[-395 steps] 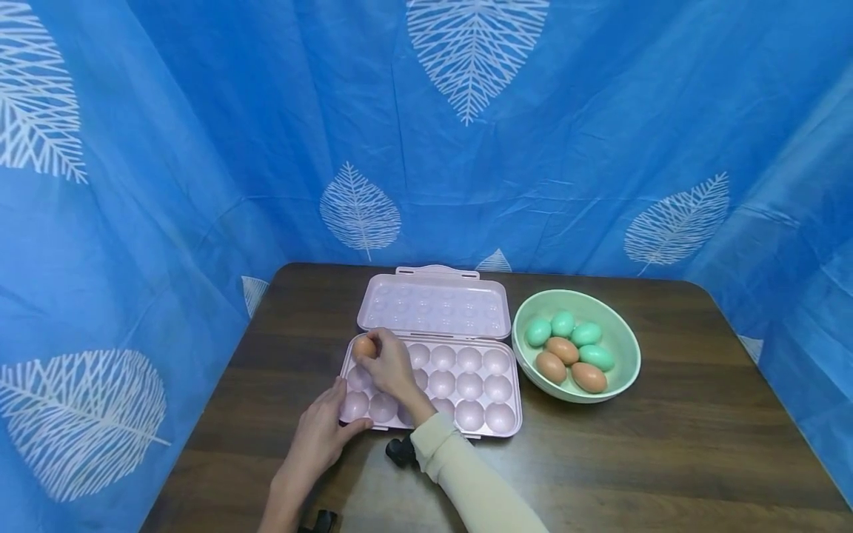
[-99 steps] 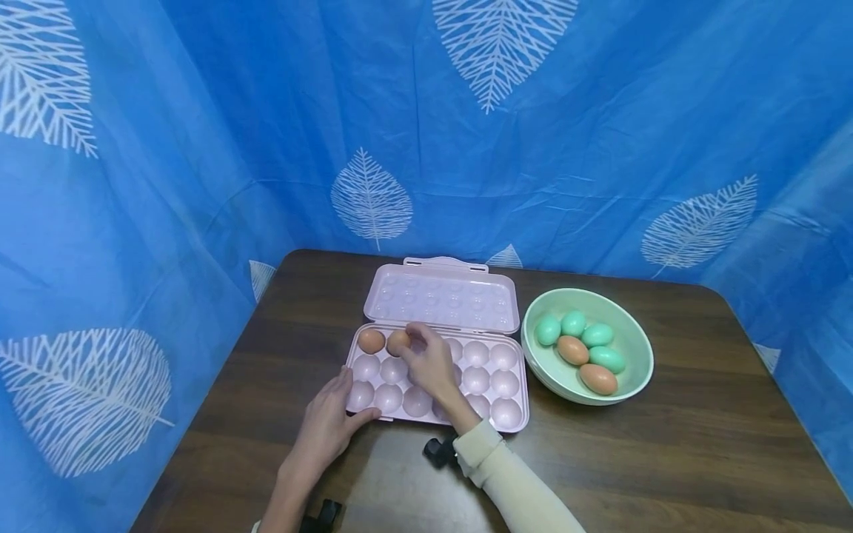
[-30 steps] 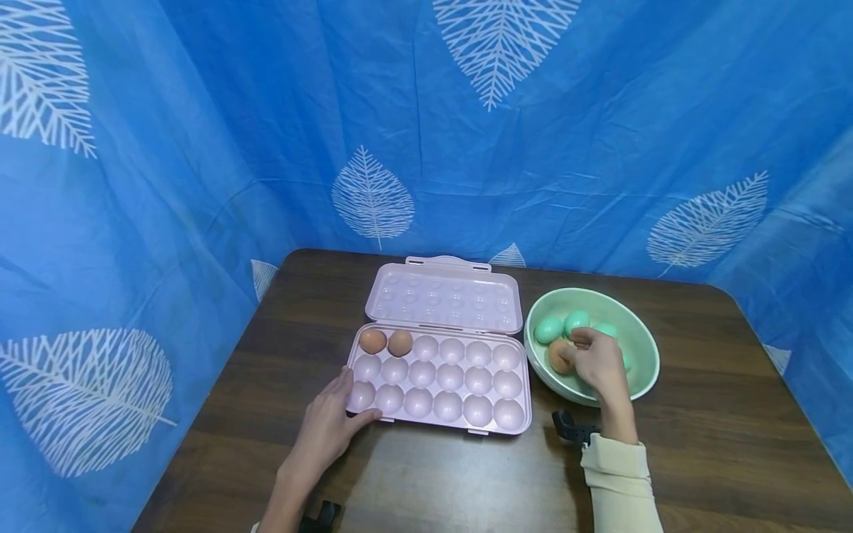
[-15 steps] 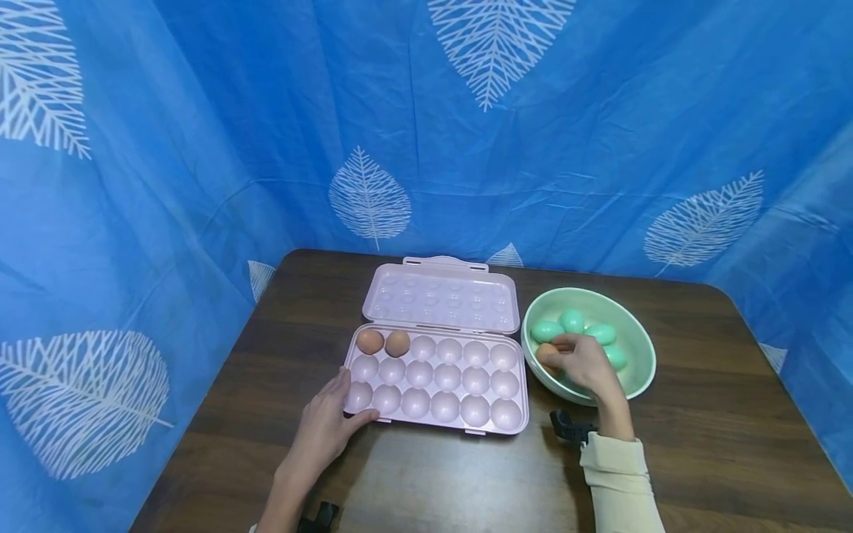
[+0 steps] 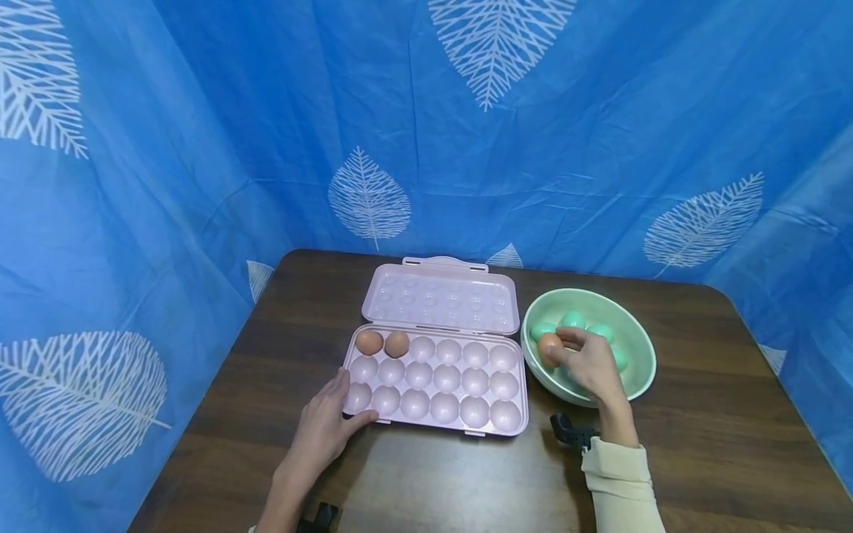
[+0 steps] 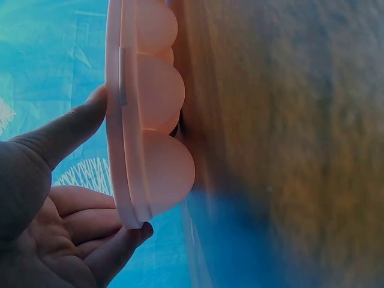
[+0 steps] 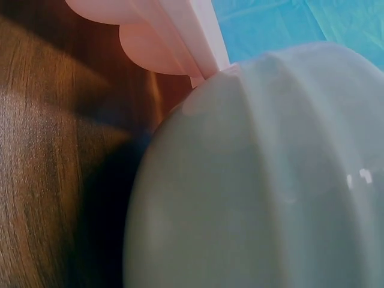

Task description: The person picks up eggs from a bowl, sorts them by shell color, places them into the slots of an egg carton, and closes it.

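Note:
In the head view, the pale pink egg tray [image 5: 433, 381] lies open on the table, its lid [image 5: 441, 300] tipped back behind it. Two brown eggs [image 5: 369, 342] sit in the left cups of the back row. My left hand [image 5: 323, 426] grips the tray's front left corner; in the left wrist view, the thumb and fingers hold the tray rim [image 6: 123, 132] from both sides. Over the green bowl [image 5: 636, 363], my right hand [image 5: 593, 366] pinches a brown egg [image 5: 549, 349] near its left rim. Several green eggs [image 5: 573, 319] show around the hand, which hides part of the bowl's inside.
The bowl stands beside the tray's right end on the dark wooden table [image 5: 700, 414]. A blue curtain [image 5: 566, 111] with white leaf prints hangs behind and at both sides. In the right wrist view, the bowl's outer wall [image 7: 210, 192] fills most of the picture.
The second brown egg was set in the tray and let go. My right hand moved to the bowl, took hold of another brown egg and raised it slightly. The left hand stayed at the corner.

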Available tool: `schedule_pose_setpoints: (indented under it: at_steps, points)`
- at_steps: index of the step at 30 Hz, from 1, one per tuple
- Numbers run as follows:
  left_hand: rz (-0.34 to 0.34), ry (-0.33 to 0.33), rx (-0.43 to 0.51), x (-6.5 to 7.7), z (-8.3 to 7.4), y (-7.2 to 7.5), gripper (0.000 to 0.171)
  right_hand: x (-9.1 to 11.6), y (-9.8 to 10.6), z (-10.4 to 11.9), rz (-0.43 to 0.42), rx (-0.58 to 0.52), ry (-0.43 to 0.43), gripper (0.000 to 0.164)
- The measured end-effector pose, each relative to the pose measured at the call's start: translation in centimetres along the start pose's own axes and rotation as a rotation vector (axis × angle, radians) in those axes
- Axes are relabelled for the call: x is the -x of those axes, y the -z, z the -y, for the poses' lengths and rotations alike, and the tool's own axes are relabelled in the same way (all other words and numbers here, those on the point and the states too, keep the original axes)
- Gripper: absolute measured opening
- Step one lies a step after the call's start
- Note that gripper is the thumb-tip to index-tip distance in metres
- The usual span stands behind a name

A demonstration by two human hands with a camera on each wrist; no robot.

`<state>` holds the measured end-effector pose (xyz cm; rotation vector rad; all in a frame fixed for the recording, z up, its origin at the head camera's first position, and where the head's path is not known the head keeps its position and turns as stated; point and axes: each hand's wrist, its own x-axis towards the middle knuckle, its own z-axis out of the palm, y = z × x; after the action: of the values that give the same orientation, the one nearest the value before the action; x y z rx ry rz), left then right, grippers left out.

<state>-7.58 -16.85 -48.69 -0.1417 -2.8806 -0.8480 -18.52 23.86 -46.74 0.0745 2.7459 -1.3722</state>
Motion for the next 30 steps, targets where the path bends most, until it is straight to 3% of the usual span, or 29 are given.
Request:
schedule_pose_setpoints:
  at_steps: [14, 24, 30]
  points:
    - [0.006, 0.006, 0.014, 0.0, -0.1, -0.2, 0.082, 0.9, 0.7, -0.2, -0.156, -0.174, -0.024, 0.061]
    - [0.012, 0.020, 0.028, -0.3, 0.2, 0.0, 0.084, 1.0, 0.2, 0.7, -0.338, -0.308, -0.018, 0.050]
    - [0.016, 0.013, 0.013, -0.2, 0.1, 0.0, 0.082, 1.3, -0.3, 1.0, -0.394, -0.378, 0.032, 0.045]
